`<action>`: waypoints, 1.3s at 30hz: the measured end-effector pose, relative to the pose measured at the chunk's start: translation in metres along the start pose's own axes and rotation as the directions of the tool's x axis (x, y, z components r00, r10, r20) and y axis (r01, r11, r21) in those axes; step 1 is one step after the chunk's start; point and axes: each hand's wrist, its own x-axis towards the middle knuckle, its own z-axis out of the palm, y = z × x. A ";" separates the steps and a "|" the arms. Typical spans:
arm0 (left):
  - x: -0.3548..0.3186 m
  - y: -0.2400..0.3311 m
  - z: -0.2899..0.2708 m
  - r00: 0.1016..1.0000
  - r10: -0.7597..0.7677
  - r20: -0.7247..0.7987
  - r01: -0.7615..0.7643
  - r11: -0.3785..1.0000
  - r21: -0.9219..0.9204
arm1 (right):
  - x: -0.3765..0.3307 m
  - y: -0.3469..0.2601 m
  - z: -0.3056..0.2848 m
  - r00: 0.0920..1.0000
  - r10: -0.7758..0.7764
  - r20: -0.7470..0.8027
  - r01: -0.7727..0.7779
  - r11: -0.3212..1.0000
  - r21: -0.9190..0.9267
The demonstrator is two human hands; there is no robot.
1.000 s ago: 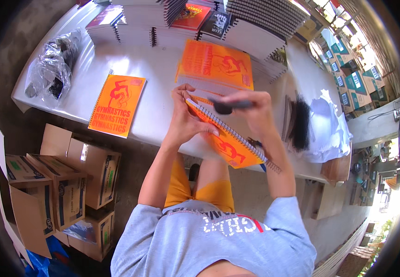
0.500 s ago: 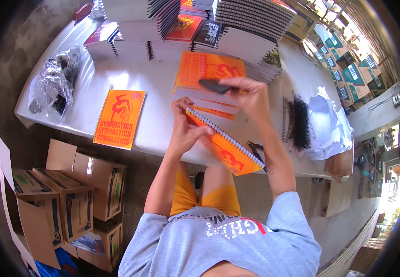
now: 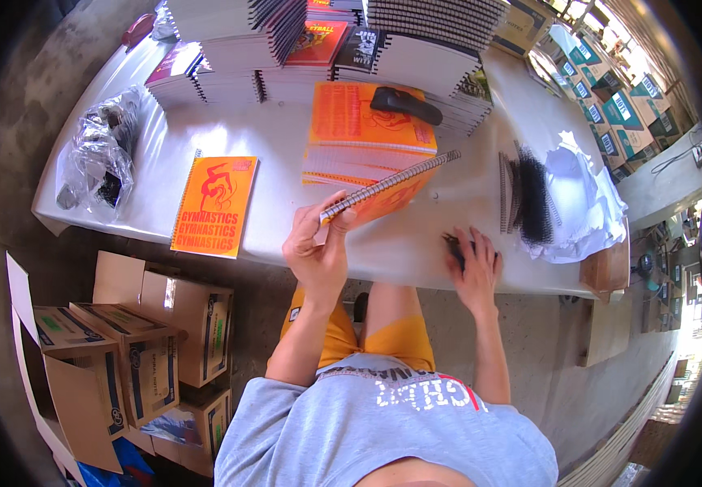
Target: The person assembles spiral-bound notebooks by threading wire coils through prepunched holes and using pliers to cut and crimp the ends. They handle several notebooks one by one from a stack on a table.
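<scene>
An orange spiral-bound notebook (image 3: 395,195) is tilted up on edge above the table, its wire spine (image 3: 391,183) uppermost. My left hand (image 3: 318,247) pinches the near-left end of that spine between thumb and fingers. At the table's front edge, my right hand (image 3: 474,272) closes over dark pliers (image 3: 453,243), mostly hidden beneath the fingers. Behind the held notebook rises a stack of orange notebooks (image 3: 343,154), and a black elongated tool (image 3: 406,105) rests on top; its kind is unclear. One more orange notebook (image 3: 214,203) lies flat on the left.
Tall stacks of spiral notebooks (image 3: 432,65) line the table's back. A clear plastic bag (image 3: 103,158) sits at left. Black binding coils (image 3: 532,199) and crumpled white paper (image 3: 582,203) lie at right. Cardboard boxes (image 3: 148,349) stand on the floor at left.
My right hand has put the black tool onto the orange stack and come down to the pliers. My left hand has swung the notebook's far end upward and away from me.
</scene>
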 end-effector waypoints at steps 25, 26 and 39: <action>-0.022 0.034 0.009 0.870 0.473 0.138 -0.484 0.769 0.418 | 0.002 -0.098 -0.126 0.972 -0.211 0.104 -0.055 0.228 0.972; -0.023 0.033 0.009 0.867 0.479 0.137 -0.488 0.762 0.425 | 0.001 -0.097 -0.122 0.956 -0.245 0.161 -0.138 0.109 0.984; 0.039 0.030 -0.093 0.923 0.235 -0.304 -0.179 0.963 0.201 | 0.008 -0.004 -0.035 0.952 0.175 0.250 -0.217 0.965 0.149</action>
